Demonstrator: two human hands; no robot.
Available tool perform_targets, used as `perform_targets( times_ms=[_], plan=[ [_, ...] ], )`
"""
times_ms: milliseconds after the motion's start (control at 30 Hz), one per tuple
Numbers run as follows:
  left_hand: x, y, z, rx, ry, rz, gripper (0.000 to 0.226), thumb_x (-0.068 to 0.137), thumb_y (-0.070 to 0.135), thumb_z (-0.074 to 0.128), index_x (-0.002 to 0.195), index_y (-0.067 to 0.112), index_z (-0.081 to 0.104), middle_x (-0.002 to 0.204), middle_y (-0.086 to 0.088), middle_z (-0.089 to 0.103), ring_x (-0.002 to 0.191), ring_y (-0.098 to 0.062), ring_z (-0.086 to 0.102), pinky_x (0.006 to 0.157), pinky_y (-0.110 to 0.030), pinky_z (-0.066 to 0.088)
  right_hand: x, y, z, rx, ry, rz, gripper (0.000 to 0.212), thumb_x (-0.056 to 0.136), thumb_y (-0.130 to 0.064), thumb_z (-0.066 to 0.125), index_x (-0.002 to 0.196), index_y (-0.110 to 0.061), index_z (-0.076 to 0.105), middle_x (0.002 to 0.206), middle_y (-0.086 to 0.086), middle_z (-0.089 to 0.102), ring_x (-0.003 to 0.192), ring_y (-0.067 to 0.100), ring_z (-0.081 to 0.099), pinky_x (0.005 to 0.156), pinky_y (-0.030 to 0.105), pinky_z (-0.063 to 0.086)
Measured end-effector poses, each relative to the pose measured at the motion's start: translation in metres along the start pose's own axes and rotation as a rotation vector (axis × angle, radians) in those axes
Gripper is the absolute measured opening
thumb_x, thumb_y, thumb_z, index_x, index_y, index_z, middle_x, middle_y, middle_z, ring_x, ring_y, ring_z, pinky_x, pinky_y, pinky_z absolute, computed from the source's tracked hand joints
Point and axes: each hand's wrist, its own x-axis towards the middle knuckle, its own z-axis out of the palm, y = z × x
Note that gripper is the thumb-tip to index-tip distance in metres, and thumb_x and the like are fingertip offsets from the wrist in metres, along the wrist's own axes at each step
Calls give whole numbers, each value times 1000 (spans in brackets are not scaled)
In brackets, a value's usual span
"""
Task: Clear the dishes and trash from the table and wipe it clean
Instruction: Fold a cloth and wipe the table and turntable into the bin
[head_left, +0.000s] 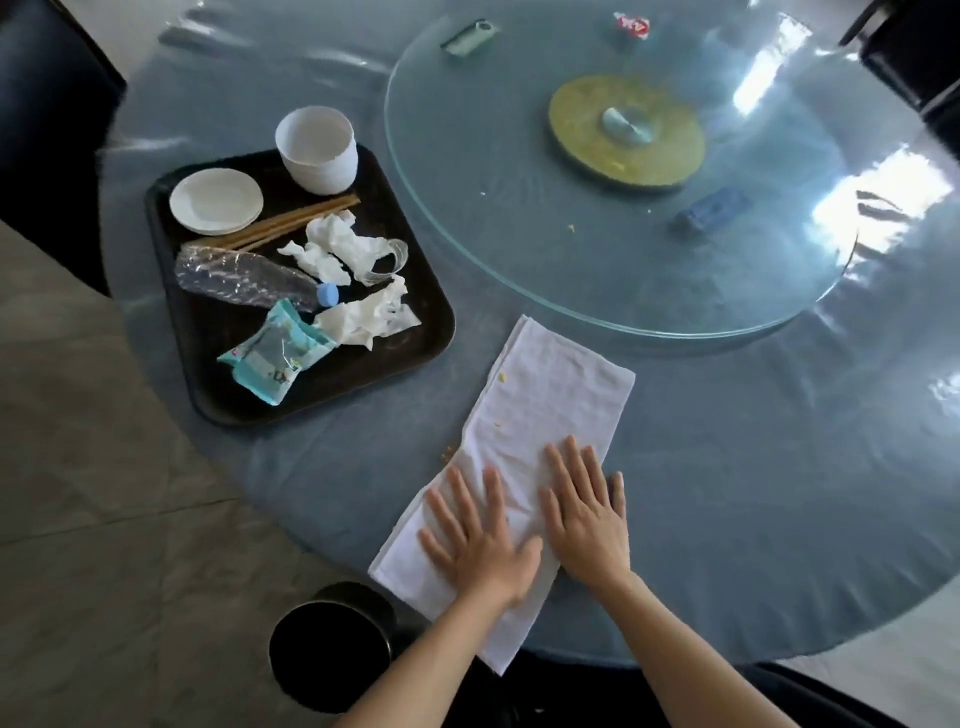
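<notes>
Both hands (535, 535) press flat a white towel (535, 410) running near-left to far-right.

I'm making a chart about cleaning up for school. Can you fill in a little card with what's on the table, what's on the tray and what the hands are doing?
table: round blue-grey table under a clear cover
hands: left hand and right hand press flat on the folded white cloth
tray: dark square tray holding a white cup, white saucer, wooden chopsticks, crushed clear bottle, crumpled tissues, light blue wrapper
middle: round glass turntable with crumbs
floor: black bin
</notes>
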Motion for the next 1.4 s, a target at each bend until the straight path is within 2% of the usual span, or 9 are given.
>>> perform_targets(
  times_ms=[133, 267, 367, 433, 600, 733, 1067, 1267, 1400],
  plan=[
    [4, 6, 1, 79, -3, -19, 111, 86, 70, 46, 133, 42, -50, 137, -5, -64, 125, -38, -59, 91, -59, -37, 2, 0, 10, -42, 87, 9, 62, 103, -50, 25, 163, -42, 15, 172, -14, 7, 159, 13, 5, 128, 50, 7],
    [1, 7, -9, 120, -116, -13, 112, 88, 63, 49, 144, 35, -43, 144, -15, -58, 133, -46, -50, 108, -69, -20, 1, 5, 12, -51, 96, -8, 62, 103, -49, 30, 163, -40, 15, 173, -12, 9, 160, 14, 5, 128, 50, 8],
    [-11, 21, -27, 167, 53, 74, 91, 90, 55, 46, 161, 18, 3, 163, -28, -14, 149, -51, -2, 115, -66, 15, 1, 5, 14, -36, 91, -5, 63, 102, -49, 29, 163, -40, 17, 172, -10, 12, 160, 15, 7, 128, 52, 10],
    [-7, 35, -41, 167, 260, 269, 72, 90, 49, 42, 151, 12, 37, 161, -21, 22, 145, -39, 27, 110, -57, 30, 1, 6, 14, -22, 88, -5, 63, 102, -49, 28, 163, -40, 17, 172, -9, 12, 160, 16, 7, 127, 53, 11],
    [77, 60, -66, 407, 243, 575, 68, 103, 46, 22, 161, 12, 16, 170, -1, 7, 157, -21, -3, 124, -52, 3, 0, 7, 15, -20, 90, -18, 66, 102, -47, 33, 163, -39, 12, 172, -9, 12, 160, 18, 7, 127, 55, 12],
    [124, 36, -86, 597, 179, 541, 71, 102, 50, 21, 162, 15, 9, 170, 3, 1, 157, -19, -1, 123, -56, 5, 0, 7, 11, -7, 106, 0, 63, 102, -47, 37, 163, -38, 22, 172, -10, 15, 159, 17, 10, 127, 54, 12],
    [81, -4, -111, 330, 72, 407, 71, 102, 55, 12, 161, 20, -6, 168, 7, -12, 152, -19, -24, 123, -44, -6, 1, 3, 6, 80, 179, -26, 61, 102, -43, 48, 160, -31, 35, 170, -5, 24, 157, 19, 21, 125, 52, 21],
    [76, -8, -125, 16, 152, 422, 62, 102, 7, 37, 161, 16, 19, 166, 5, 21, 157, -18, -7, 125, -33, 9, -8, -30, -20, 755, 251, 633, 72, 93, -16, 68, 155, -12, 33, 151, 7, 33, 126, 25, 51, 107, 44, 47],
    [76, -19, -140, -142, 223, 408, 51, 98, -7, 43, 143, 14, 55, 140, 13, 56, 142, -19, 39, 109, -14, 27, -3, -49, -37, 970, 149, 897, 73, 87, -26, 76, 147, -14, 36, 129, 2, 43, 112, 24, 57, 99, 45, 51]
  ],
)
